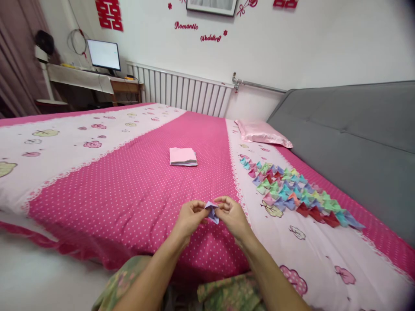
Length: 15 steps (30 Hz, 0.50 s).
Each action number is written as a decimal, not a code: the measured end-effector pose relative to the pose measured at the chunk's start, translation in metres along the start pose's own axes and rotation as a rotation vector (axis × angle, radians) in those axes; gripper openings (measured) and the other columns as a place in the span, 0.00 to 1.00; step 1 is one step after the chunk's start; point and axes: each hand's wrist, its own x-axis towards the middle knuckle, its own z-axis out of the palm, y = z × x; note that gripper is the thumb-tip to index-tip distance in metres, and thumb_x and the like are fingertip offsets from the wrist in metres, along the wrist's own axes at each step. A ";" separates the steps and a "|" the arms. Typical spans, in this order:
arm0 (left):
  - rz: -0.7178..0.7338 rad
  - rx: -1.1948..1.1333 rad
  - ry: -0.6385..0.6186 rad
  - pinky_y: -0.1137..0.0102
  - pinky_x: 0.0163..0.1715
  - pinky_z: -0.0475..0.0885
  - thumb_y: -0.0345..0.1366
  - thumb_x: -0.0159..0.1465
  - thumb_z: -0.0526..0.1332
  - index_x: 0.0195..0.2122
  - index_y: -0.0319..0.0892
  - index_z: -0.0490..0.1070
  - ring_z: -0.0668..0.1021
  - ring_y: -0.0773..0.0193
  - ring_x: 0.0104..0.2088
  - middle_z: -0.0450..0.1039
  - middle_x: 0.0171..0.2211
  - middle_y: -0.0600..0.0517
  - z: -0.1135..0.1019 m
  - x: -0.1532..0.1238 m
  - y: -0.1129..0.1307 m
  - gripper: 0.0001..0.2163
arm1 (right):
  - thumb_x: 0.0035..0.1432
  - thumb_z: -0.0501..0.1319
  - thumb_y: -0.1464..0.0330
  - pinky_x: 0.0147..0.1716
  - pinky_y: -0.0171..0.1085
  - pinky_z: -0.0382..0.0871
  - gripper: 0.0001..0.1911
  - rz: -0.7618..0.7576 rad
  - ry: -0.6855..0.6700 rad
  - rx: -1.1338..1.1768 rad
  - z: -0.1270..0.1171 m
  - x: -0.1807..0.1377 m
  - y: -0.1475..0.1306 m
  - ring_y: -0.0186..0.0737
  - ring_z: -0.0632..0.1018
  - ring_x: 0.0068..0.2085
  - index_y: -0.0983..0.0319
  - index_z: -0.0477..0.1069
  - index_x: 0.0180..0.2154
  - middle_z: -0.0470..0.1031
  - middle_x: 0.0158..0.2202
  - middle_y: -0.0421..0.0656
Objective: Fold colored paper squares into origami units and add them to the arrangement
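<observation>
I have the paper stack (182,155) lying on the pink bedspread (129,190) beyond the left hand (191,218), whose thumb and fingers pinch the near side of the small purple folded paper (212,211); I'd make that pinch light, since thin paper probably creases easily. The purple paper is held up between both hands over the bedspread, and I'd ease its layers evenly so the points stay sharp. The right hand (232,217) grips its other side, and I'd match that pull to the left's, well apart from the rows of coloured folded pieces (293,198).
</observation>
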 end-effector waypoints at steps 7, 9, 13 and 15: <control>-0.016 -0.033 0.055 0.77 0.21 0.66 0.39 0.45 0.67 0.25 0.35 0.71 0.73 0.69 0.20 0.73 0.21 0.50 -0.001 0.001 -0.002 0.12 | 0.44 0.60 0.67 0.24 0.32 0.65 0.06 -0.227 0.197 -0.369 0.000 -0.006 -0.010 0.34 0.71 0.25 0.62 0.66 0.28 0.70 0.25 0.40; -0.002 -0.032 0.095 0.77 0.21 0.66 0.38 0.45 0.67 0.25 0.35 0.71 0.73 0.69 0.20 0.73 0.21 0.50 -0.001 0.002 -0.002 0.11 | 0.45 0.60 0.67 0.20 0.31 0.60 0.05 -0.258 0.210 -0.460 0.000 -0.008 -0.013 0.32 0.66 0.21 0.62 0.67 0.25 0.68 0.21 0.38; 0.036 -0.039 0.138 0.76 0.22 0.67 0.37 0.45 0.67 0.24 0.35 0.71 0.74 0.68 0.20 0.73 0.20 0.50 -0.002 0.005 -0.003 0.10 | 0.45 0.59 0.67 0.18 0.31 0.58 0.06 -0.277 0.165 -0.550 0.000 -0.011 -0.017 0.31 0.64 0.19 0.62 0.73 0.24 0.70 0.22 0.40; 0.043 -0.041 0.151 0.76 0.22 0.67 0.37 0.45 0.67 0.24 0.35 0.70 0.74 0.68 0.20 0.74 0.20 0.50 -0.003 0.006 -0.004 0.10 | 0.46 0.58 0.68 0.20 0.32 0.59 0.08 -0.295 0.151 -0.583 0.001 -0.012 -0.019 0.32 0.65 0.20 0.62 0.74 0.25 0.71 0.24 0.41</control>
